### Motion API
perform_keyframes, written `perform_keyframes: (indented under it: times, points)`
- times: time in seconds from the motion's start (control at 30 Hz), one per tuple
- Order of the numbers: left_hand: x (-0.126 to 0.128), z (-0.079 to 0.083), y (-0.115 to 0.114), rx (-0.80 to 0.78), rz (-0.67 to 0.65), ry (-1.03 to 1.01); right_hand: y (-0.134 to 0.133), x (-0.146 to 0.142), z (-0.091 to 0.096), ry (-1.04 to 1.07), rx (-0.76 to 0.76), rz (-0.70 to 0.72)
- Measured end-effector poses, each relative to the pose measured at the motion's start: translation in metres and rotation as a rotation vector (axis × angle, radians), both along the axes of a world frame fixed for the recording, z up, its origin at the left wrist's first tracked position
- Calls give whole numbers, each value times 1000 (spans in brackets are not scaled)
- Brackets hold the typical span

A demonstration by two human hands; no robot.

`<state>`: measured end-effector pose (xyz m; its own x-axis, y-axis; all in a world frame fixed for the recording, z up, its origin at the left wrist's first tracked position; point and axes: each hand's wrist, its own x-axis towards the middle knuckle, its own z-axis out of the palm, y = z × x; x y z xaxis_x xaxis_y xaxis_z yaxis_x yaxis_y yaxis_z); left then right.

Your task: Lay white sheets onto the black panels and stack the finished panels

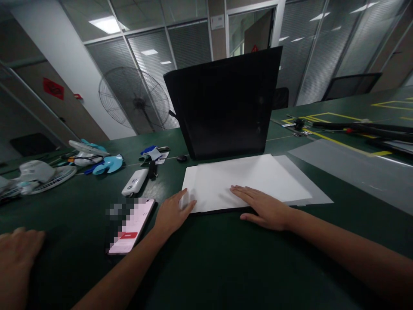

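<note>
A stack of white sheets (248, 178) lies on the green table, with a thin dark edge showing beneath its near side. My left hand (174, 210) rests at the sheets' left near corner, thumb and fingers apart. My right hand (263, 206) lies flat near the front edge, its fingers stretched over the white surface and its thumb off to the near side. Behind the stack a large black panel (229, 105) stands upright, tilted slightly back. One translucent sheet (298, 181) pokes out at the stack's right side.
Left of my left hand lie a pink-screened phone (132, 230) and a white power bank (135, 181). Fan parts (109, 164) sit farther left. Another person's hand (21, 249) rests at the left edge. A large translucent sheet (358, 170) and dark strips (374, 128) lie right.
</note>
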<state>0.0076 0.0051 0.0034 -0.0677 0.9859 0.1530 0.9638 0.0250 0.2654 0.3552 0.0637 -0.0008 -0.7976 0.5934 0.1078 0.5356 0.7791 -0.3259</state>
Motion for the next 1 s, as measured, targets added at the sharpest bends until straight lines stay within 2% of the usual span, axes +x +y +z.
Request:
perform_keyframes:
  times: [0.07, 0.1, 0.17, 0.27, 0.37, 0.43, 0.47, 0.57, 0.7, 0.87, 1.0]
  points:
    - [1, -1, 1, 24, -18, 31, 15, 11, -1, 44, 54, -73]
    - [1, -2, 1, 33, -34, 41, 27, 21, -1, 70, 105, -161]
    - [0, -4, 1, 33, -70, 62, 55, 55, -4, 108, 225, -422]
    - [0, -5, -1, 14, -108, 117, 94, 126, -10, 58, 323, -833]
    - [1, -4, -2, 1, -112, 154, 113, 193, -17, 1, 272, -1202]
    - [1, -3, -3, -6, -114, 165, 117, 221, -21, -39, 130, -1380]
    - [1, -3, -3, -7, -116, 169, 118, 228, -23, -59, 50, -1425]
    - [0, -4, -2, -3, -115, 171, 118, 229, -25, -97, -74, -1440]
    - [-1, -7, -1, 6, -114, 169, 115, 209, -21, -84, -18, -1415]
    - [-2, -8, -1, 35, -122, 135, 90, 176, 4, -9, 139, -1365]
    - [-3, -7, -2, 38, -121, 116, 60, 126, 32, 75, 308, -1267]
